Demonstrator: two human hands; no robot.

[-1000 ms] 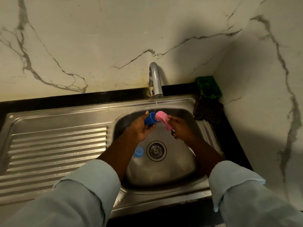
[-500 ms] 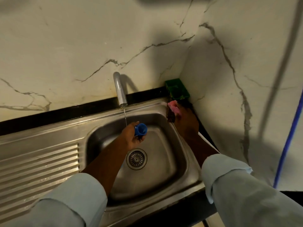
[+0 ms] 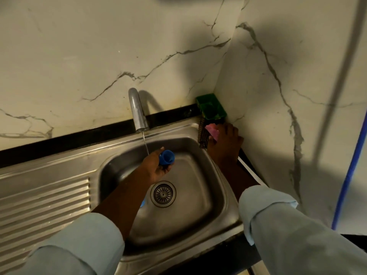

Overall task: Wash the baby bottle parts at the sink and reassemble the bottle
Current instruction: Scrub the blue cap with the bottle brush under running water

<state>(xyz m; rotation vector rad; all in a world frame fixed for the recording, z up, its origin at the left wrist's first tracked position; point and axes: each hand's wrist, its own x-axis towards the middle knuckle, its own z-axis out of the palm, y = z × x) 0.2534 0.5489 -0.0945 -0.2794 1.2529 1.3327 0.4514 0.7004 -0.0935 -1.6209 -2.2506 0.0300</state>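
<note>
now | left grip (image 3: pixel 156 169) grasps blue cap (image 3: pixel 166 157) (under tap water) | right grip (image 3: pixel 224 142) grasps pink sponge (image 3: pixel 212 131)

It was a home kitchen's washing corner; a stainless steel sink (image 3: pixel 208 165) with a ribbed draining board (image 3: pixel 43 203) lay left of the left hand (image 3: pixel 156 167); a chrome tap (image 3: pixel 137 110) ran a thin stream just beyond that hand; marble-veined wall panels (image 3: pixel 99 46) met in a corner past the right hand (image 3: pixel 225 142), where a green holder (image 3: pixel 211 107) sat.
</note>
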